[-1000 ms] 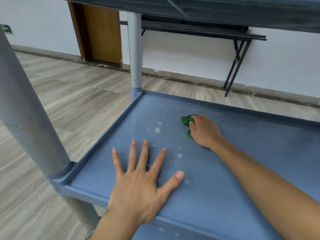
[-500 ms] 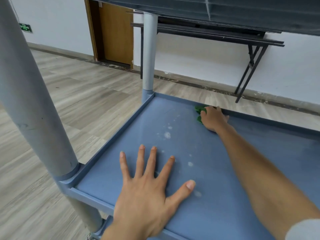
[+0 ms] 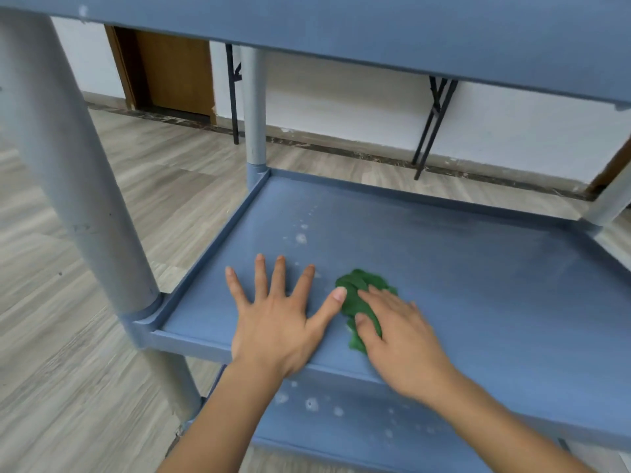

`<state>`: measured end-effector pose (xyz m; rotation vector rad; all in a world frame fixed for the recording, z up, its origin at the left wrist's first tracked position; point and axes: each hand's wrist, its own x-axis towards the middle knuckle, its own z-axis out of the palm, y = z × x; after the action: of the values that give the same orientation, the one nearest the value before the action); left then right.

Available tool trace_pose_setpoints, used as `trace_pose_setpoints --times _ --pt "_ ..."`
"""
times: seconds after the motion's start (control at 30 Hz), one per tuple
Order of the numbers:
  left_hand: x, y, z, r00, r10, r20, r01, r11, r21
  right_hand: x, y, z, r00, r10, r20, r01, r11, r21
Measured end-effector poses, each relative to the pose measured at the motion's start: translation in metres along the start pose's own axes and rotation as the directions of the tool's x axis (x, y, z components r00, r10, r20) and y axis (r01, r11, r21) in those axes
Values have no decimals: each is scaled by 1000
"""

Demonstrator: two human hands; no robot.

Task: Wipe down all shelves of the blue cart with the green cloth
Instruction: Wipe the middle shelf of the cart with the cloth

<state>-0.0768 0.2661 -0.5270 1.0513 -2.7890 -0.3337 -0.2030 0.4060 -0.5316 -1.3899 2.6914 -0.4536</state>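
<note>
The blue cart's middle shelf fills the view, with white specks near its left side. My left hand lies flat on the shelf near the front edge, fingers spread, holding nothing. Just to its right, my right hand presses the crumpled green cloth onto the shelf; the cloth shows past my fingertips and touches my left thumb. The top shelf spans above. The bottom shelf, speckled white, shows below the front edge.
Grey cart posts stand at near left, far left and far right. Beyond lie a wood-look floor, a white wall, a brown door and black folding table legs.
My right hand has drawn the green cloth back from the shelf's far edge to the front, beside my left hand. The view has risen and pulled back, showing the top and bottom shelves.
</note>
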Motion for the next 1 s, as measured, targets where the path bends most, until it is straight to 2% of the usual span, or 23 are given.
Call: trace_pose_setpoints --times 0.1,0.17,0.23,0.33,0.67,0.87,1.0 --pt "1 0 -1 1000 -9 7 9 999 -33 -37 -11 1 1000 -13 -1 13 1000 -12" --pt "4 -4 -7 999 -11 31 13 998 -60 -39 -12 2 1000 -5 -1 5 999 -46" --pt "9 -17 -13 999 -32 -10 32 999 -39 -23 -13 5 999 -23 -46 19 997 -77" --pt "10 -43 -13 999 -28 -42 31 997 66 21 -8 7 1000 -28 1 28 996 -82" --pt "14 -48 -7 999 -39 36 38 999 16 242 12 12 997 25 -70 -29 998 -64" --pt "16 -39 -9 996 -49 74 47 998 33 329 20 6 996 74 -56 -75 997 -29" --pt "20 -41 -11 996 -50 71 49 999 10 356 23 11 992 70 -103 -76 995 -58"
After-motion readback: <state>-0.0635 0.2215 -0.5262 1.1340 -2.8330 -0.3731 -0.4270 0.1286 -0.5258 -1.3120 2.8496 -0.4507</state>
